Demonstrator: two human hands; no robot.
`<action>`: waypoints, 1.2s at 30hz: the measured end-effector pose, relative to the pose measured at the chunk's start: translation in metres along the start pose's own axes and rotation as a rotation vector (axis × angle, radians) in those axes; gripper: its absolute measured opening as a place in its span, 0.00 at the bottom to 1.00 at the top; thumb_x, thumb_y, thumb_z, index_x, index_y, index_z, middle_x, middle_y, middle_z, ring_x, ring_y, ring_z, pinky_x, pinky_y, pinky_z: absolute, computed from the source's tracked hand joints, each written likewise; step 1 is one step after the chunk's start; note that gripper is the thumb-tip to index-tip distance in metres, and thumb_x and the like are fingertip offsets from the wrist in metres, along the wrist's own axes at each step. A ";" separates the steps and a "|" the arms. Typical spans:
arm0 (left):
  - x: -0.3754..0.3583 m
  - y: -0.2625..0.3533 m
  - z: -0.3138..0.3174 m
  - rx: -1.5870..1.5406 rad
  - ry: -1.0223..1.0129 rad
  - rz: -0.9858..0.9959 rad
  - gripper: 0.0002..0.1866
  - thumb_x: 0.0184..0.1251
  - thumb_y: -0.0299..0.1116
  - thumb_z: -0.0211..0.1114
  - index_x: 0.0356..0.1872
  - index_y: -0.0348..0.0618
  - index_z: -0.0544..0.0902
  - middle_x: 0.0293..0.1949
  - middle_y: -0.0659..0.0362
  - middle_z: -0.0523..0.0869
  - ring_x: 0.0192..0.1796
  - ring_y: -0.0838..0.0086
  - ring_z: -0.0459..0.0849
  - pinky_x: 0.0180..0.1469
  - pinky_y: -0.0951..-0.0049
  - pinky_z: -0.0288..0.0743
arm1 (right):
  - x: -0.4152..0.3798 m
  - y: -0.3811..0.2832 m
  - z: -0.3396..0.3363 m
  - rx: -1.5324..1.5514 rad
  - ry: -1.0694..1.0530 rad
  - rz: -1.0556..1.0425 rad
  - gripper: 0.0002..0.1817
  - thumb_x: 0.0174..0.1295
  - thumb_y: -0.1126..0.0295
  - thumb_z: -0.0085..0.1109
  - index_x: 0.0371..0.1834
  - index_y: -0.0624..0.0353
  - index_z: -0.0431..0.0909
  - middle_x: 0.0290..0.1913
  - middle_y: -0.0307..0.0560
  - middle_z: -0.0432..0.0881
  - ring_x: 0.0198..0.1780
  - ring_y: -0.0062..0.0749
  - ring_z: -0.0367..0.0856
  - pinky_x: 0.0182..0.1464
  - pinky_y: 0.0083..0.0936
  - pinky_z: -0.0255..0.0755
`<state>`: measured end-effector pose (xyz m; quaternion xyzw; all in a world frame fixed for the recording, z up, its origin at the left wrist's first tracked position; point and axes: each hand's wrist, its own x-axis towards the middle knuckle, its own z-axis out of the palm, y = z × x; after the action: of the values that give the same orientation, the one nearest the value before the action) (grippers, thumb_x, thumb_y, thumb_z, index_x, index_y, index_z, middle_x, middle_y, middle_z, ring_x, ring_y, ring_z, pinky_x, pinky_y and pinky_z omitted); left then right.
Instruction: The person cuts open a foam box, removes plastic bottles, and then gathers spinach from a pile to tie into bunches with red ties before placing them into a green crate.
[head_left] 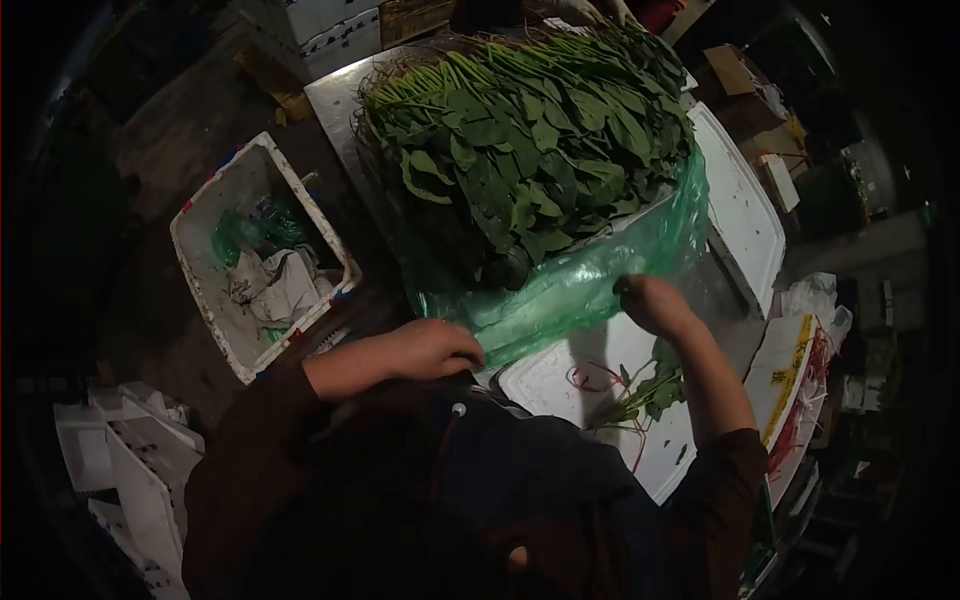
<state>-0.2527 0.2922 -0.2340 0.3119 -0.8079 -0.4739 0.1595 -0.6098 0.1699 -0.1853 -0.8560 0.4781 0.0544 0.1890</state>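
A big heap of leafy greens (520,150) lies on the table, roots and stems toward the far side and leaves toward me. A translucent green plastic bag (560,305) lines its near and right sides, its loose edge stretched toward me. At the near left corner of the plastic, my left hand (435,348) is closed with fingers curled on its edge. My right hand (655,305) pinches the plastic's near edge farther right. Below it, a few loose leafy stems (650,392) and red ties (592,377) lie on a white foam lid (555,385).
Left of the table stands a dirty white foam box (205,270) holding crumpled plastic and paper. Another white lid (745,210) lies at the right. Foam pieces (140,460) are stacked lower left. Another person's gloved hand (580,10) shows beyond the greens.
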 end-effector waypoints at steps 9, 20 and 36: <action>-0.093 -0.081 -0.063 -1.326 0.777 -0.442 0.16 0.64 0.36 0.63 0.51 0.43 0.78 0.45 0.58 0.82 0.43 0.75 0.80 0.47 0.75 0.74 | -0.041 0.132 -0.082 -0.070 0.111 0.755 0.19 0.59 0.66 0.57 0.52 0.61 0.75 0.45 0.50 0.81 0.46 0.39 0.80 0.48 0.33 0.74; -0.016 -0.063 -0.181 -1.258 1.098 -0.271 0.17 0.63 0.43 0.64 0.48 0.46 0.76 0.41 0.63 0.76 0.40 0.75 0.75 0.43 0.72 0.74 | 0.201 -0.159 -0.172 0.418 0.150 -0.063 0.23 0.66 0.60 0.55 0.59 0.64 0.71 0.54 0.49 0.79 0.55 0.31 0.75 0.55 0.25 0.68; 0.014 -0.075 -0.207 -1.057 1.011 -0.505 0.52 0.55 0.59 0.66 0.71 0.38 0.51 0.71 0.44 0.53 0.71 0.57 0.56 0.63 0.61 0.58 | 0.360 -0.216 -0.118 -0.323 -0.110 0.265 0.41 0.59 0.33 0.46 0.31 0.71 0.81 0.32 0.58 0.83 0.39 0.47 0.83 0.46 0.39 0.74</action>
<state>-0.1221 0.1187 -0.1955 0.5476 -0.2077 -0.6186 0.5238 -0.2456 -0.0600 -0.1160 -0.8007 0.5604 0.2011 0.0665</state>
